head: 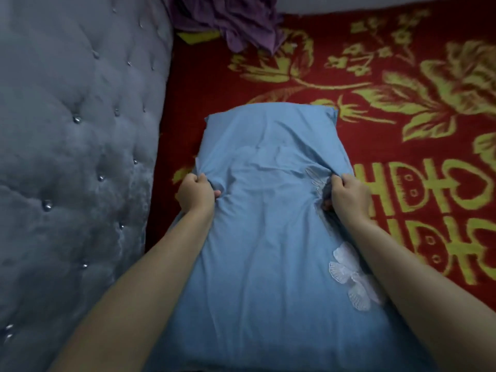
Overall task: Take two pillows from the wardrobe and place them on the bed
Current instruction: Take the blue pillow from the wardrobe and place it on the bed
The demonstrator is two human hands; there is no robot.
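Note:
A long light-blue pillow [268, 224] with white lace butterfly trim lies lengthwise in front of me on the bed's red blanket [402, 108] with yellow flowers. My left hand [194, 193] is clenched on the pillow's left edge, bunching the cloth. On the opposite edge my right hand [349, 193] grips the fabric the same way, just above the lace trim. Only this one pillow is in view; no wardrobe shows.
A grey tufted velvet headboard [75, 157] with crystal buttons rises along the left side of the bed. A crumpled purple cloth [236, 20] lies at the far end of the blanket. A pale strip shows beyond the bed at the top right.

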